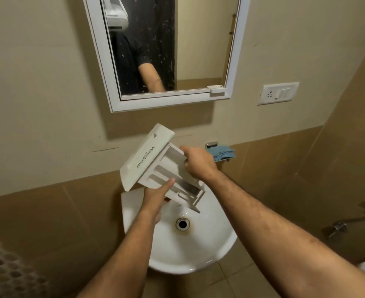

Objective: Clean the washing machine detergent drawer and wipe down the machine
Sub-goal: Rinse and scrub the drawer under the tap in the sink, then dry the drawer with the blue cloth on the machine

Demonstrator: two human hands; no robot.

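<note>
I hold a white detergent drawer (155,168) tilted above a white wash basin (209,250), its branded front panel turned up and to the left. My right hand (198,162) grips the drawer's far side wall with curled fingers. My left hand (155,198) supports the near side from below, its thumb stretched along the drawer's edge. The drawer's compartments face me; one near the back end looks dark. The washing machine is not in sight.
A folded blue cloth (223,153) lies on a small wall holder right of the drawer. A mirror (166,50) hangs above, a switch plate (278,93) beside it. Wall taps (349,222) stick out at right. A perforated dark object (5,272) fills the lower left corner.
</note>
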